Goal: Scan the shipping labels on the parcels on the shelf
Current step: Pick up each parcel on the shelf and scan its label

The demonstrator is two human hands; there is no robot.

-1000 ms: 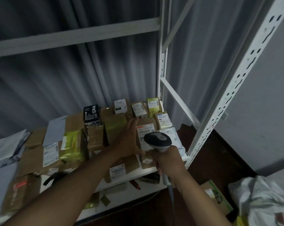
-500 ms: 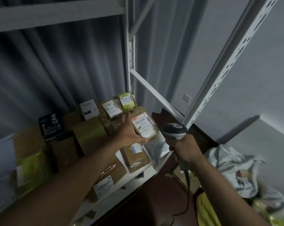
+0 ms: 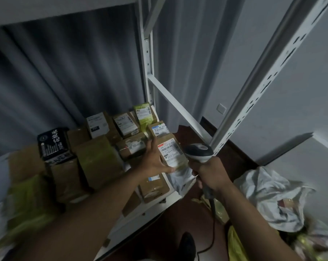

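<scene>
Mid-task, I judge: left hand grips tilted parcel, right hand fisted round scanner — other shelf parcels unscanned, likely.

"What holds the parcels?"

"I see a white metal shelf with slotted uprights. Brown cardboard boxes crowd its board, most showing white labels on top."

"Anything else on it?"

"A black box with white writing, a green-wrapped packet at the back corner, and a white bag at the front edge."
</scene>
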